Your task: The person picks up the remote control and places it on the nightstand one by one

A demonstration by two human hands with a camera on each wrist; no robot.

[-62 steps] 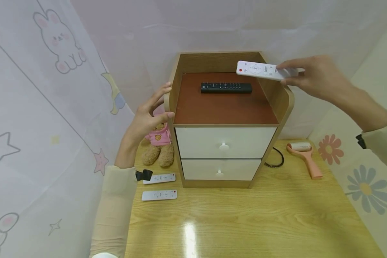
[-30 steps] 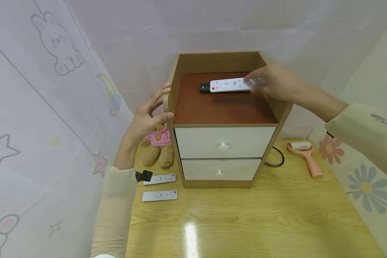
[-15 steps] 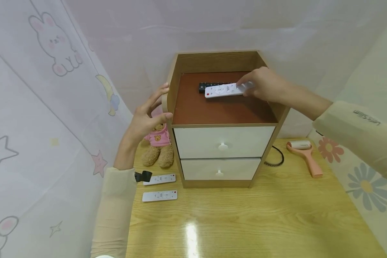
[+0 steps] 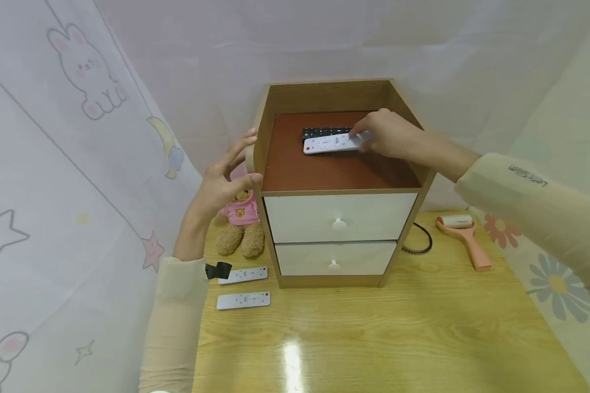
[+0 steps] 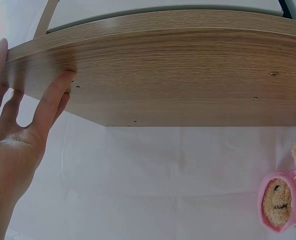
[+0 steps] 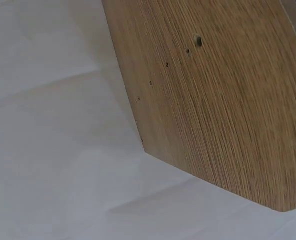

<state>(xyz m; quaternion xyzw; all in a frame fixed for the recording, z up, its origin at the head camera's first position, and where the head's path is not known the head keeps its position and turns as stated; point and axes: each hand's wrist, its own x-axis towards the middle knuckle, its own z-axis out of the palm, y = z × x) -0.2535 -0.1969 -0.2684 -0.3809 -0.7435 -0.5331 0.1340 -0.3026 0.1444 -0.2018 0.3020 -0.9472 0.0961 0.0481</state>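
Note:
In the head view my right hand pinches the near end of a white remote control, whose red button points left. The remote is over the red-brown top shelf of a small wooden cabinet and overlaps the front of a black remote control lying there. My left hand touches the cabinet's left side panel with spread fingers, thumb at the front edge; the left wrist view shows fingertips against the wood. The right wrist view holds only the outer right panel, with the hand out of sight.
Two white drawers face forward. Left of the cabinet sit a teddy bear in pink and, on the wooden table, two more white remotes. An orange lint roller and a black coiled cord lie right.
My right hand has brought the white remote from above the cabinet's right side leftward and down over the shelf, in front of the black remote. The left hand has stayed at the side panel.

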